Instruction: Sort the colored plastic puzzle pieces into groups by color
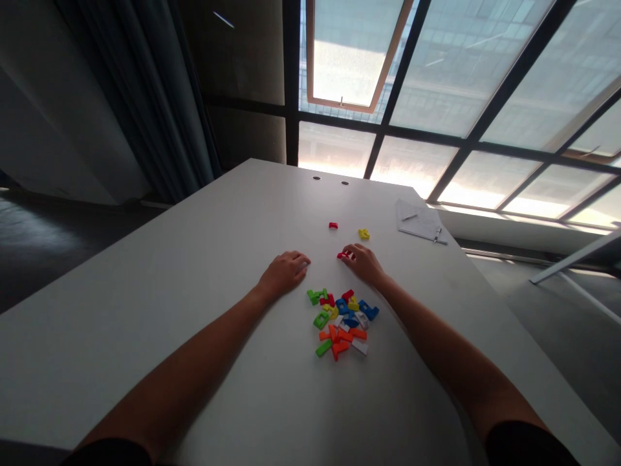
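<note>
My right hand [363, 262] pinches a red plastic block [341, 255] at the tabletop, its fingers covering much of the piece. To its left, my left hand [286, 270] rests on the table with fingers loosely bent and a small gap between thumb and fingertips; no block shows in it. Between my forearms lies a loose heap of coloured blocks, among them a green block [321, 319], a blue block [369, 310], an orange block [340, 349] and a white block [359, 347]. Beyond my hands sit another red block [333, 225] and a yellow block [363, 233], apart from each other.
The white table [194, 278] reaches away toward large windows. Near its right edge lie sheets of paper [416, 220] with a pen [410, 217] on top. Two round cable holes sit at the far end. A dark curtain [145, 97] hangs at the left.
</note>
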The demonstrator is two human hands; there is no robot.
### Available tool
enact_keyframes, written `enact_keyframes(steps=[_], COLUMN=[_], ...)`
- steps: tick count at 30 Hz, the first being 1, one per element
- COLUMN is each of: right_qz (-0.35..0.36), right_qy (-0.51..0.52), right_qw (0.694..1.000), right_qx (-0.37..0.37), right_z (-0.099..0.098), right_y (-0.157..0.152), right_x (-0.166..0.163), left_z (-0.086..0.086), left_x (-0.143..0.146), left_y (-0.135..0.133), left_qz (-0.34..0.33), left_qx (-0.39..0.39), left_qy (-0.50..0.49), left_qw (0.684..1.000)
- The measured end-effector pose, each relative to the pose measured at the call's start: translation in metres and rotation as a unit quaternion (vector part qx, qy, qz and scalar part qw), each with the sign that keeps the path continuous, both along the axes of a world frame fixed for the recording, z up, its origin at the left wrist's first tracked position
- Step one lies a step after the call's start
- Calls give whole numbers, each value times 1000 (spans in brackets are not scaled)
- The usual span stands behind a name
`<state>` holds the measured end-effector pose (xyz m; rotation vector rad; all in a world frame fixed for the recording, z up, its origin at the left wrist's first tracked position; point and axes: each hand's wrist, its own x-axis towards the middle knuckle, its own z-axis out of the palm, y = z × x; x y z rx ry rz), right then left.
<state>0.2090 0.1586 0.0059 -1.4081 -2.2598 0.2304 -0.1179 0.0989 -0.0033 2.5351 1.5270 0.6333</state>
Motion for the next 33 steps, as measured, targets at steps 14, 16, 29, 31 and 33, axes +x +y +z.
enact_keyframes(steps=[14, 16, 29, 31, 33], right_qz=[-90, -72, -69, -74, -70], right_qy=[21, 17, -82, -106, -126], right_qw=[993, 993, 994, 992, 990], right_qx=[67, 92, 18, 10, 3], right_z=[-13, -15, -1, 1, 3], right_y=[62, 61, 58, 59, 61], right_x=[-40, -36, -43, -46, -49], left_z=[-4, -4, 4, 4, 4], left_x=[-3, -3, 3, 4, 4], left_y=[1, 1, -3, -3, -3], left_qz=[-11, -9, 5, 9, 10], left_qx=[-1, -3, -1, -1, 0], left_qy=[-6, -7, 6, 10, 11], left_qw=[1000, 1000, 1000, 1000, 1000])
